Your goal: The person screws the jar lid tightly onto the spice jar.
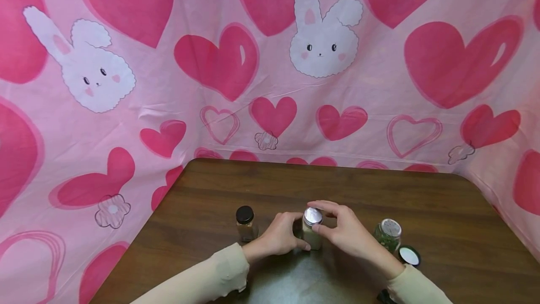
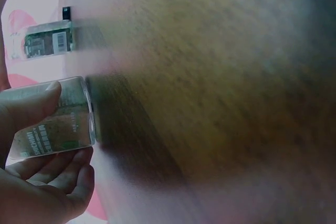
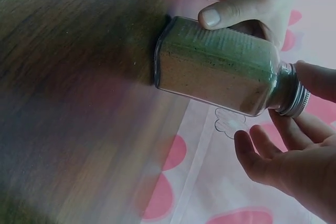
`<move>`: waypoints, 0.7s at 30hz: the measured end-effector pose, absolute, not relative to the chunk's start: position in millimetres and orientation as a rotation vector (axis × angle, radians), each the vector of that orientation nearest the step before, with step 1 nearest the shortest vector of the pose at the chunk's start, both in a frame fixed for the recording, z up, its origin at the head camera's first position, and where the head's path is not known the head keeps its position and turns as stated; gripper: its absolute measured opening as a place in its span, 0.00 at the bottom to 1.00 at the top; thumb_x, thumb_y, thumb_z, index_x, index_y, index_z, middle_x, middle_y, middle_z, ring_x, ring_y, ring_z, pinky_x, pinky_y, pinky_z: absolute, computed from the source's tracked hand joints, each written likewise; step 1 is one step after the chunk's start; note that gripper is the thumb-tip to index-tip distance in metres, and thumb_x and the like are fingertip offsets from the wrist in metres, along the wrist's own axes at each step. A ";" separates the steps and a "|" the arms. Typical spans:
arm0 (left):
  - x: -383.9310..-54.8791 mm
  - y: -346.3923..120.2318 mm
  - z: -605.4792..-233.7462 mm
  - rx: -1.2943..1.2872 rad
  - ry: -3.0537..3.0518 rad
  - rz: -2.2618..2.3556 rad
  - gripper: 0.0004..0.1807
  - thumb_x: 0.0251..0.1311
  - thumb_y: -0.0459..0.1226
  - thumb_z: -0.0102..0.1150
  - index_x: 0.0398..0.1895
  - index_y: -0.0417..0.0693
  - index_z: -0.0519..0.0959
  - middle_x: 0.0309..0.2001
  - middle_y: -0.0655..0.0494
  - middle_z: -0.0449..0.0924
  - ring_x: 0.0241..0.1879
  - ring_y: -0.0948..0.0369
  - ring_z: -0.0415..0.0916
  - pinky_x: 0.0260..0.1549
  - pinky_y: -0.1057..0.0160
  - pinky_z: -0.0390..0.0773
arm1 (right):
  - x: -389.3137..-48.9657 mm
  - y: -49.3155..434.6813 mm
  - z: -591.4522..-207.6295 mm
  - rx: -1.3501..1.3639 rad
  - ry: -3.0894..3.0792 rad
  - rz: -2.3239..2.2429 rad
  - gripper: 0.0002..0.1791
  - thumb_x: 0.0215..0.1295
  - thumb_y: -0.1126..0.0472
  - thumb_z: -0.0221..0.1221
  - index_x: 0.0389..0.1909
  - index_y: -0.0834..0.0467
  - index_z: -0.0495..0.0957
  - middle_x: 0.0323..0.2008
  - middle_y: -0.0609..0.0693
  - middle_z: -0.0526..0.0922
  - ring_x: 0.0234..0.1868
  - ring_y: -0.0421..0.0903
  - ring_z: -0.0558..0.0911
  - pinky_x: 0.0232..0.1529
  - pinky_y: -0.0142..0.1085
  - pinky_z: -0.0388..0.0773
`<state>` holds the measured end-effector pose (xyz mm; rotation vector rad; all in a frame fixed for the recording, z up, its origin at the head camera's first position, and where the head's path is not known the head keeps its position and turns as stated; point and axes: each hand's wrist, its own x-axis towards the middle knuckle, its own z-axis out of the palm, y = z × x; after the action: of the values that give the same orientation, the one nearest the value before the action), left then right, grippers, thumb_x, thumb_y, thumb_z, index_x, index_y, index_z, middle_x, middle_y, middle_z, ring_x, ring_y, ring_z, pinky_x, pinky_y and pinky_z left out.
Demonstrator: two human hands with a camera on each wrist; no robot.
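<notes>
At lower centre of the frame, I see the left hand [image 1: 278,234] gripping the silver-capped spice jar [image 1: 313,238], right hand [image 1: 349,232] pinching its cap [image 1: 313,216]

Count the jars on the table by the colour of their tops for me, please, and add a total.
Silver tops: 2, the middle jar held by the left hand and right hand, and the green-filled jar
Black tops: 1, the black-topped jar
Total: 3 jars
</notes>
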<state>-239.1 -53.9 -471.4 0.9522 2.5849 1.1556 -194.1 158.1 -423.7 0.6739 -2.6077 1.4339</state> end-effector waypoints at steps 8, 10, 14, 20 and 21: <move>-238.7 -54.0 -470.0 0.961 2.574 1.169 0.30 0.45 0.36 0.88 0.54 0.47 0.85 0.45 0.68 0.85 0.44 0.72 0.78 0.46 0.67 0.78 | -189.7 155.2 -423.1 0.575 -2.611 1.463 0.25 0.64 0.66 0.73 0.63 0.57 0.83 0.62 0.56 0.83 0.61 0.58 0.81 0.57 0.60 0.78; -238.7 -54.1 -469.9 0.966 2.575 1.169 0.30 0.45 0.35 0.88 0.54 0.47 0.85 0.45 0.68 0.85 0.43 0.72 0.78 0.46 0.67 0.78 | -188.8 154.5 -422.8 0.555 -2.614 1.456 0.25 0.64 0.66 0.73 0.63 0.57 0.83 0.62 0.56 0.83 0.61 0.58 0.82 0.57 0.60 0.78; -239.1 -54.0 -469.8 0.974 2.574 1.175 0.29 0.45 0.35 0.88 0.53 0.47 0.85 0.43 0.68 0.85 0.41 0.72 0.77 0.44 0.67 0.78 | -187.8 153.5 -421.6 0.518 -2.620 1.428 0.25 0.63 0.65 0.74 0.62 0.56 0.84 0.61 0.55 0.84 0.59 0.58 0.82 0.56 0.60 0.79; -238.4 -54.0 -468.9 0.959 2.565 1.183 0.28 0.45 0.35 0.87 0.52 0.47 0.85 0.41 0.69 0.84 0.38 0.72 0.76 0.41 0.68 0.77 | -187.6 152.3 -421.1 0.451 -2.627 1.423 0.24 0.61 0.64 0.76 0.59 0.54 0.85 0.58 0.54 0.85 0.55 0.59 0.84 0.52 0.59 0.81; -238.2 -54.0 -468.8 0.956 2.565 1.184 0.28 0.45 0.35 0.87 0.52 0.47 0.85 0.41 0.69 0.84 0.38 0.72 0.76 0.40 0.68 0.77 | -187.7 152.0 -421.1 0.441 -2.627 1.422 0.24 0.61 0.64 0.76 0.59 0.54 0.85 0.57 0.54 0.86 0.54 0.59 0.84 0.52 0.58 0.81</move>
<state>-238.2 -54.0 -468.8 0.9560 2.5645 1.1835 -187.7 152.0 -421.1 0.4414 -2.6272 1.4223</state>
